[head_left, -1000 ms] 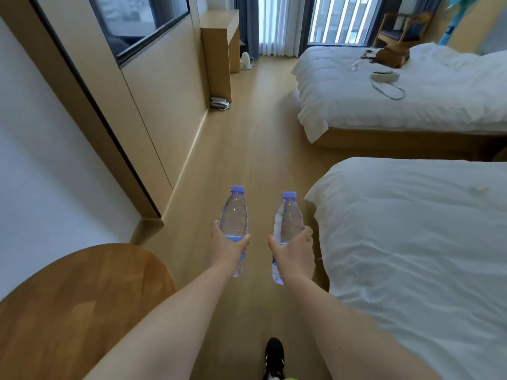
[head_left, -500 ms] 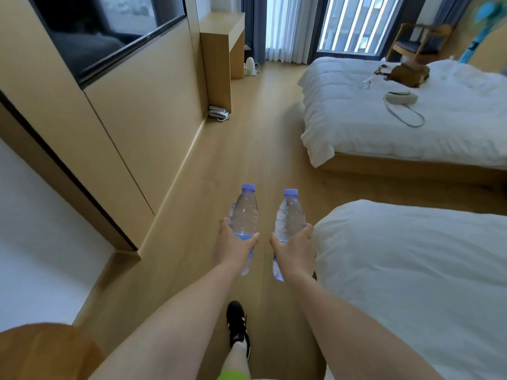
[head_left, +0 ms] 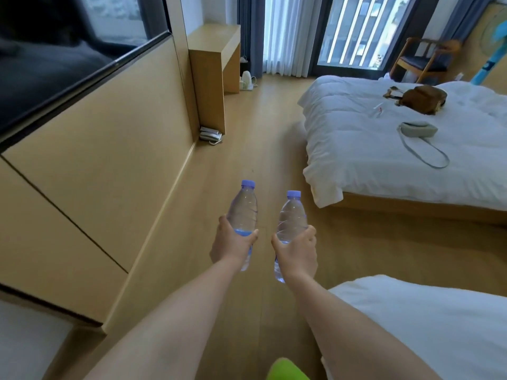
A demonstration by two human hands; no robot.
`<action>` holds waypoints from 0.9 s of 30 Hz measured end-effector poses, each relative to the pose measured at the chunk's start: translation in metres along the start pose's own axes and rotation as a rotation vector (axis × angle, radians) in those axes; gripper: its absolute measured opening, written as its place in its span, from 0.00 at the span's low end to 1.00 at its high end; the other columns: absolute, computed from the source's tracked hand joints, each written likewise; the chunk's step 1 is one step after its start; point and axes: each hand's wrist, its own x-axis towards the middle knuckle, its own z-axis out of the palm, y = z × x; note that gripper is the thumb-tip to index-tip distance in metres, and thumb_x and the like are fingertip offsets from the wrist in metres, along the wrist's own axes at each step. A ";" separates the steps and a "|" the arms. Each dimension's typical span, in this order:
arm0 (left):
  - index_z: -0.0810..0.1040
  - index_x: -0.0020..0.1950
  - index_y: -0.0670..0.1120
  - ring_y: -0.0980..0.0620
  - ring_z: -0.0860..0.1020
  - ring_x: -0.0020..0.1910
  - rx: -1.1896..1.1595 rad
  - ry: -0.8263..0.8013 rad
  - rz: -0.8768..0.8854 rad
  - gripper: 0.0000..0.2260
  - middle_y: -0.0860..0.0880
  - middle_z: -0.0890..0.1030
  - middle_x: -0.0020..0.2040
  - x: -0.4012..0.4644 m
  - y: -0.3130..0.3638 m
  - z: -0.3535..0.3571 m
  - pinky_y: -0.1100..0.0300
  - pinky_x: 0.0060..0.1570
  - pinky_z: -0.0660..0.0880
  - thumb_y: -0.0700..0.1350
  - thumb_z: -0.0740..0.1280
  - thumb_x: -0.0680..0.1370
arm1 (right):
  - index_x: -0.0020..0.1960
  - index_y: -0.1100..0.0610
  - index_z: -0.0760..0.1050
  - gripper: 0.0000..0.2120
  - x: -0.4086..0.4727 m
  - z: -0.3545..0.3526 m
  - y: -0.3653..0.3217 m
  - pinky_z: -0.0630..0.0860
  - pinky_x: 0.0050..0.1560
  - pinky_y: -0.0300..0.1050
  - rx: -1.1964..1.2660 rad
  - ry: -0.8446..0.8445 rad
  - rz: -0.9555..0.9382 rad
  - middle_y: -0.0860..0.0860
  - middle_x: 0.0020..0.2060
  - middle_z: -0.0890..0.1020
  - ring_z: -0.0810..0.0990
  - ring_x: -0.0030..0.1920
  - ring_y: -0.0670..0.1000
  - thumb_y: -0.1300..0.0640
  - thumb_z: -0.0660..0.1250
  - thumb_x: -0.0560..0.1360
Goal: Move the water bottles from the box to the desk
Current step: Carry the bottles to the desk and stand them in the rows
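Observation:
Two clear water bottles with blue caps are carried upright in front of me over the wooden floor. My left hand (head_left: 233, 245) grips the left bottle (head_left: 243, 209) around its lower half. My right hand (head_left: 297, 250) grips the right bottle (head_left: 292, 218) the same way. A light wooden desk (head_left: 216, 48) stands far ahead on the left, against the wall near the window. No box is in view.
A wood-panelled wall with a dark screen (head_left: 55, 64) runs along the left. Two white beds lie on the right, the far bed (head_left: 384, 149) carrying bags. A telephone (head_left: 210, 134) and a kettle (head_left: 247, 79) sit on the floor by the desk. A chair (head_left: 425, 61) stands by the window.
The view has advanced down the aisle toward the desk. The round wooden table at the lower left has dropped out of view. Both hands keep holding their bottles.

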 end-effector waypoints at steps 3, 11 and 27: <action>0.63 0.63 0.51 0.45 0.79 0.48 0.014 0.008 -0.002 0.32 0.52 0.76 0.58 0.062 0.032 0.023 0.53 0.47 0.75 0.60 0.73 0.67 | 0.71 0.58 0.57 0.40 0.068 0.015 -0.023 0.77 0.54 0.56 -0.007 -0.009 -0.012 0.55 0.64 0.72 0.76 0.60 0.57 0.40 0.70 0.70; 0.63 0.61 0.51 0.45 0.79 0.49 0.038 0.049 -0.060 0.30 0.53 0.76 0.58 0.231 0.124 0.093 0.54 0.46 0.73 0.60 0.72 0.67 | 0.72 0.58 0.57 0.40 0.274 0.050 -0.083 0.76 0.56 0.56 -0.016 -0.033 -0.045 0.55 0.64 0.72 0.75 0.61 0.57 0.40 0.71 0.70; 0.62 0.65 0.52 0.48 0.77 0.47 -0.019 0.103 -0.031 0.33 0.52 0.76 0.56 0.573 0.292 0.152 0.54 0.45 0.74 0.60 0.73 0.68 | 0.68 0.56 0.59 0.37 0.610 0.150 -0.253 0.67 0.44 0.44 -0.028 -0.020 -0.181 0.53 0.59 0.74 0.76 0.55 0.54 0.39 0.70 0.70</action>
